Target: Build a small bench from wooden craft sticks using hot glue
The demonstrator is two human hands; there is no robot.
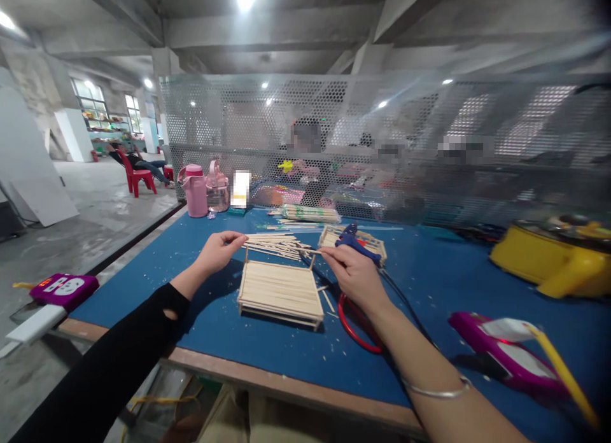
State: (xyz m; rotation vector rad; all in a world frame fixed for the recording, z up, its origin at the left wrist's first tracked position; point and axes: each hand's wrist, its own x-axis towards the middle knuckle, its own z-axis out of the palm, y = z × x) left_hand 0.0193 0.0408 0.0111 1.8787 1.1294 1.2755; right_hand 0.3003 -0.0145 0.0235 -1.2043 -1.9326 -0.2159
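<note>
A small bed-like frame of wooden sticks (279, 285) stands on the blue tabletop before me, with a slatted top and two thin posts at its far corners. A thin wooden stick (305, 250) spans the tops of those posts. My left hand (222, 249) pinches at its left end, by the left post. At the right end, the thumb and fingers of my right hand (352, 274) are closed on the same stick. Just beyond my right hand lies a blue glue gun (356, 244), resting over another stick-built piece (329, 234). Loose wooden sticks (274, 240) are heaped behind the frame.
A wrapped bundle of sticks (310, 213) lies farther back. Pink jug (195, 191) and clear bottle (218, 191) stand back left. Purple power strips (64, 288) are at both sides; a red cable loop (351, 335) lies near my right forearm. A perforated screen (267, 125) closes off the back.
</note>
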